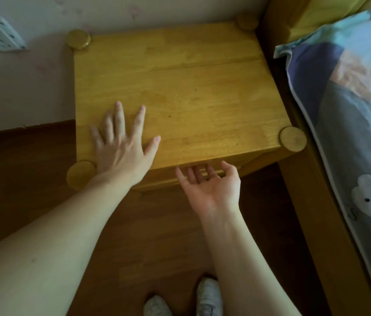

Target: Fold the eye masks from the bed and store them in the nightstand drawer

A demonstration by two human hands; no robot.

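Head view: right hand (212, 185) is palm-up and open, fingers curled up under the front lip of the nightstand (180, 94), at the top edge of its drawer (180, 176), which looks closed. That edge runs left to right just beyond the fingers; the right hand is nearer. Left hand (123, 144) lies flat, fingers spread, on the tabletop's front-left area. Counts: one nightstand, one drawer visible, two empty hands. No eye masks visible; the bed (351, 110) adjoins the nightstand's right side.

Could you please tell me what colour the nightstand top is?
The nightstand top is honey-yellow wood with visible grain, seen best in the head view.
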